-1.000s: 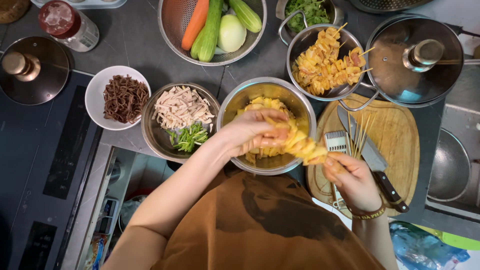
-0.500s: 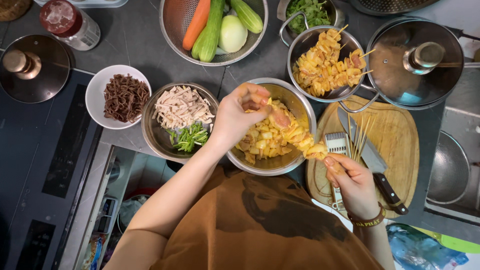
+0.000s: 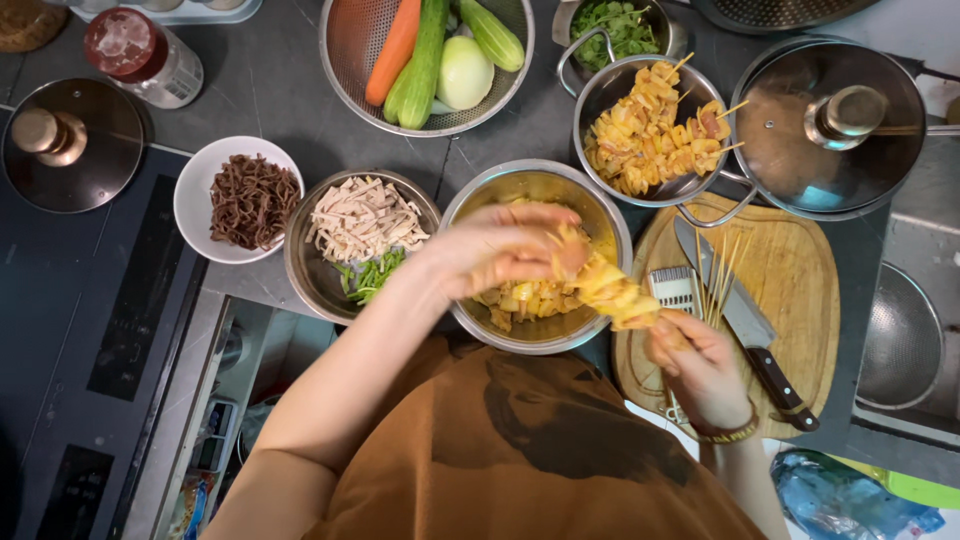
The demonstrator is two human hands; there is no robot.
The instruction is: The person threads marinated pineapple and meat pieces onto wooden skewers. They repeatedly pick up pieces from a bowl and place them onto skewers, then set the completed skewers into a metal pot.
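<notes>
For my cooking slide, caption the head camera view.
Left hand threads yellow meat onto a skewer held by the right hand above a steel bowl.

Left hand [image 3: 500,250] curled in a pinching grip, right hand [image 3: 697,365] fisted just beside it.

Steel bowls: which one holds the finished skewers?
The handled steel bowl beside the lidded pan; bare stick ends poke from its yellow pieces, unlike the others.
</notes>
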